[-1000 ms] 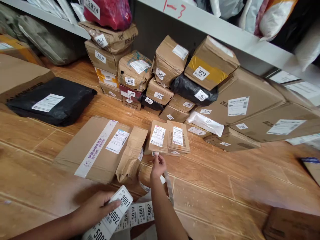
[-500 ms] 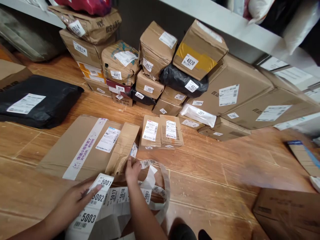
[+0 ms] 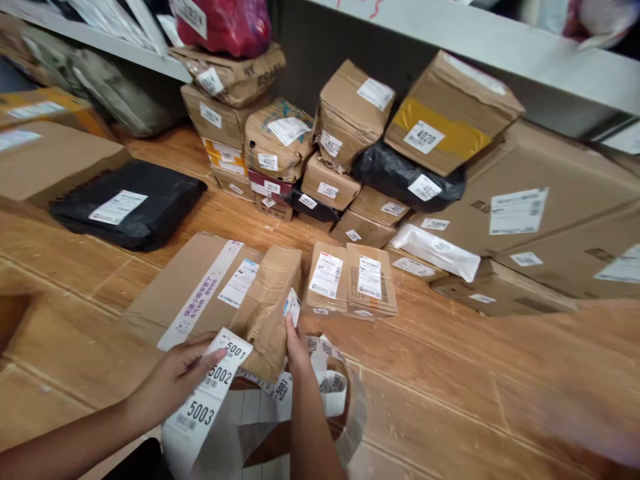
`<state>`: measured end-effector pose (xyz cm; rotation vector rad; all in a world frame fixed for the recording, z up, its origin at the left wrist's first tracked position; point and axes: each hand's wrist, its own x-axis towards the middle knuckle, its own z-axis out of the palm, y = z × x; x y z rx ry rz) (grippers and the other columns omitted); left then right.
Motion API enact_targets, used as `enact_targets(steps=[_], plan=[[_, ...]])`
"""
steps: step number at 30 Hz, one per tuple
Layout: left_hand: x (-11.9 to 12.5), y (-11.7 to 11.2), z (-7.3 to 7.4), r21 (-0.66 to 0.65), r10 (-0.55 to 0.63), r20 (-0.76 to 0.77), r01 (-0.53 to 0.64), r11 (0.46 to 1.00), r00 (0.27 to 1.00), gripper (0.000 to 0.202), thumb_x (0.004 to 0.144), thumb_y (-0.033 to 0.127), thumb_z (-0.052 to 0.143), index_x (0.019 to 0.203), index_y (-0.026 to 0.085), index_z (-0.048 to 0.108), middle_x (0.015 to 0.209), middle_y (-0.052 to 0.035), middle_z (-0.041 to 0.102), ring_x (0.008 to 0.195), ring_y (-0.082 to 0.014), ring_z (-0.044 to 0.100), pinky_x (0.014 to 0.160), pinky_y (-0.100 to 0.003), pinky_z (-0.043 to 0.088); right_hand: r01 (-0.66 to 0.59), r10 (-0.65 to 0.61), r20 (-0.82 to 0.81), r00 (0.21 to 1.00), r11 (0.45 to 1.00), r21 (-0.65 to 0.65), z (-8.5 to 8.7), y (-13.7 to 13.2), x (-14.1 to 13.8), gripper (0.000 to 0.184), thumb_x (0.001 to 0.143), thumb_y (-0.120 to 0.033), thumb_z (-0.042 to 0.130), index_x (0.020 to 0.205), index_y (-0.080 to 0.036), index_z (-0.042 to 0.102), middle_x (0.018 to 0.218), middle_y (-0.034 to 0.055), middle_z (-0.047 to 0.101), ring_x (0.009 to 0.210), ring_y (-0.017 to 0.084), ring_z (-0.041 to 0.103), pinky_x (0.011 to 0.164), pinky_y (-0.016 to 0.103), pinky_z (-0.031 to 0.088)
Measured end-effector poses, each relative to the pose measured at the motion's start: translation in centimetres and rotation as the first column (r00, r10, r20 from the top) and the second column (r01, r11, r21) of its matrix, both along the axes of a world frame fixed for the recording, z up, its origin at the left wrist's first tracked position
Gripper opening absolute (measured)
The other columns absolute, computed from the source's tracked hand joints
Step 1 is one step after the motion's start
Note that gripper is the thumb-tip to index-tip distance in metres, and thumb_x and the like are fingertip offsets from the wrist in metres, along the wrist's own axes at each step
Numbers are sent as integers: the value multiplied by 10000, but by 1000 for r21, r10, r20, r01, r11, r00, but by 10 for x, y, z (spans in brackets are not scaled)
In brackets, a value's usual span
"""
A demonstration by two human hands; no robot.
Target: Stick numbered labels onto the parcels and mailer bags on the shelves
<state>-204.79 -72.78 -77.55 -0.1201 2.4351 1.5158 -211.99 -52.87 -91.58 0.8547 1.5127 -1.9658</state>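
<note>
My left hand [image 3: 173, 377] pinches a strip of white number labels [image 3: 203, 407]; 5001, 5002 and 5003 can be read on it. My right hand [image 3: 299, 353] grips the right side of a narrow, creased cardboard box [image 3: 267, 300], with the fingertips by its shipping label [image 3: 293, 305]. The box is tilted and overlaps a flat wide carton [image 3: 167, 293] with a strip of printed white tape. Below the hands, the long label strip [image 3: 334, 393] trails in loose loops across the floor. Part of the right hand's fingers is hidden behind the box.
Two small labelled boxes [image 3: 327, 270] stand side by side just beyond the hands. A black bagged parcel [image 3: 165, 207] lies at the left. Stacked numbered parcels [image 3: 345, 120] line the back beneath a white shelf [image 3: 450, 47]. Large cartons [image 3: 575, 193] stand at the right.
My right hand has shifted along the narrow box, which now sits tilted with its right-side label more visible. My left hand still holds the label strip. The view has swung left.
</note>
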Motion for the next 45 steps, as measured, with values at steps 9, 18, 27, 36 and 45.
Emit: enact_targets(steps=[9, 18, 27, 36, 45], plan=[[30, -40, -8, 143, 218, 155, -241, 960, 963, 463, 834, 611, 541, 670, 187, 629, 589, -9, 612, 535, -146, 528, 490, -220, 438, 182, -206, -233, 950, 976, -122, 49, -31, 9, 629, 631, -500, 801, 1150, -217, 587, 1190, 74, 709, 1117, 239, 644, 1005, 377, 484], [51, -32, -35, 275, 224, 440, -368, 888, 870, 565, 737, 741, 576, 809, 189, 665, 755, -37, 733, 686, -209, 635, 617, -269, 493, -116, 115, -72, 991, 993, -18, 69, -112, -5, 472, 631, -463, 760, 949, -238, 495, 990, 58, 699, 775, 220, 710, 480, 260, 524], [35, -2, -20, 296, 292, 474, -462, 836, 831, 579, 690, 745, 613, 728, 168, 635, 653, -17, 672, 604, -173, 576, 555, -246, 415, -351, 335, -458, 823, 935, 53, 101, -62, 48, 296, 739, -457, 726, 843, -180, 716, 799, 39, 728, 735, 162, 644, 686, 265, 511], [28, 17, -2, 341, 387, 584, -648, 681, 713, 600, 595, 749, 682, 739, 169, 629, 556, 15, 627, 492, -129, 515, 489, -233, 381, -353, 319, -383, 867, 935, -19, 107, -54, 29, 215, 693, -371, 748, 807, -188, 746, 706, 9, 730, 590, 123, 591, 564, 241, 494], [29, 15, 3, 408, 376, 572, -651, 640, 729, 519, 622, 672, 724, 723, 168, 654, 581, 10, 655, 570, -150, 563, 574, -250, 448, -338, 310, -367, 877, 941, -12, 116, -54, 29, 207, 676, -363, 747, 784, -187, 759, 654, -6, 705, 546, 112, 552, 544, 245, 499]])
